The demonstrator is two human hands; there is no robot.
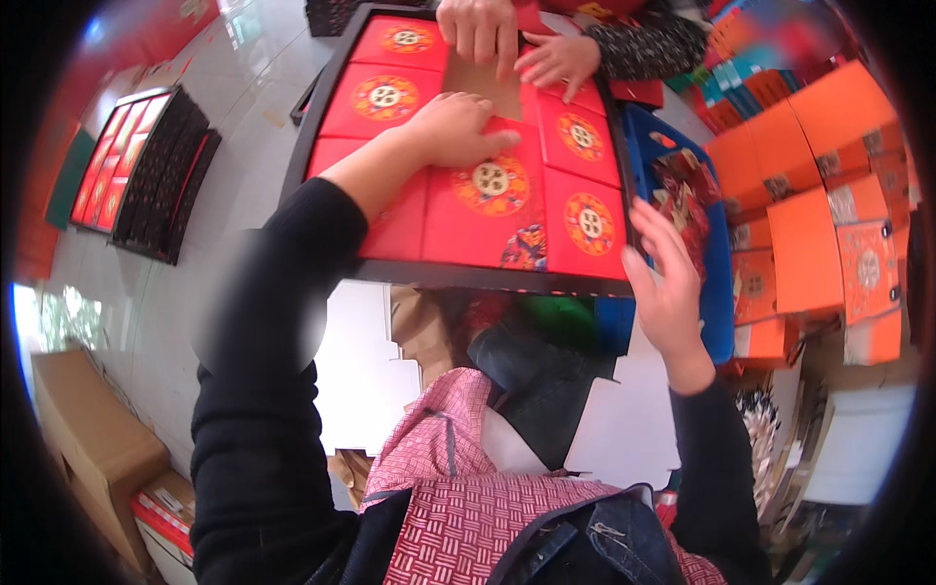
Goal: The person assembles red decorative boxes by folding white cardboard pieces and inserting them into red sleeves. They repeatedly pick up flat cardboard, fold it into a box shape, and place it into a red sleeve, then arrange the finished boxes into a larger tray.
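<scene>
In front of me is a black-rimmed tray (468, 278) packed with red boxes that bear round flowered medallions. My left hand (448, 132) reaches over it and rests on the boxes, thumb spread, beside a brown cardboard-coloured patch (487, 88) between them. Against the tray's right side, near its front corner, my right hand (668, 278) touches the rim with fingers stretched and thumb apart. A red box (487, 185) lies just below my left palm. Across the tray, another person's hand (478, 29) reaches down to the brown patch, and their other hand (561, 63) lies on the boxes.
A blue crate (721, 283) with dark red items stands right of the tray. Beyond it are stacked orange boxes (804, 249). Stacked black trays (161, 175) sit on the left floor, with a cardboard box (102, 429) lower left. White card sheets (361, 356) lie below the tray.
</scene>
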